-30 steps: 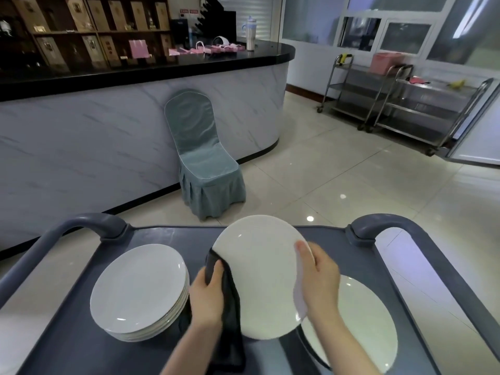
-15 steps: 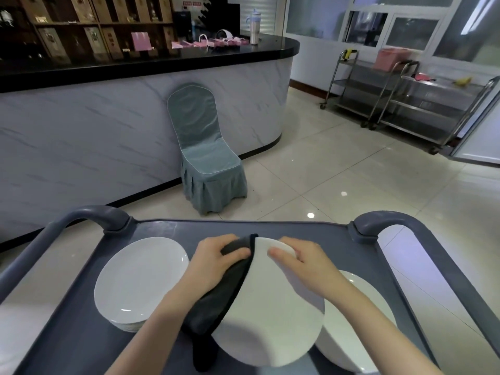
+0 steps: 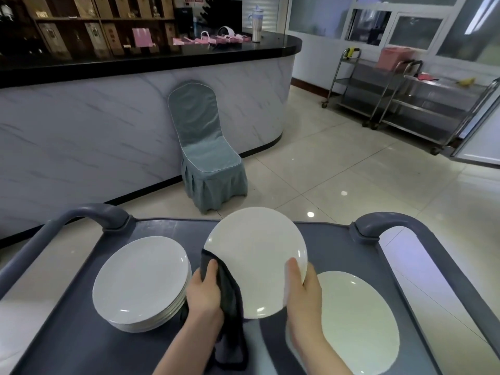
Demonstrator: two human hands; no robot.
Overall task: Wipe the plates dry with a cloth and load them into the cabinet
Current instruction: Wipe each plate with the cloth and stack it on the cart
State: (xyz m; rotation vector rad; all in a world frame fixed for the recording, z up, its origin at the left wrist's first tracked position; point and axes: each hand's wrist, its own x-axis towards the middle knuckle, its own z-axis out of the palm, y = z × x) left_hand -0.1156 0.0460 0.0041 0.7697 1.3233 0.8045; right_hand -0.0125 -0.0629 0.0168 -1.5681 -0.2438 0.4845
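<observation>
My left grip (image 3: 204, 293) pinches cloth (image 3: 230, 299) against plate (image 3: 257, 259) rim to wipe. Right grip (image 3: 303, 289) clasps opposite edge, steadying plate tilted above cart (image 3: 324, 239), between stack (image 3: 140, 280) and lone plate (image 3: 357, 326).

Restaurant service area: curved marble-fronted bar counter (image 3: 135, 125), display shelves (image 3: 89, 23) behind it, a skirted banquet chair (image 3: 208, 158), steel trolleys (image 3: 400, 104), and stacked white plates (image 3: 140, 280) on a grey cart (image 3: 67, 334).

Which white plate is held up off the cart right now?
The middle plate, tilted between left hand with the cloth and right hand; the left stack and right plate lie flat on the cart.
</observation>
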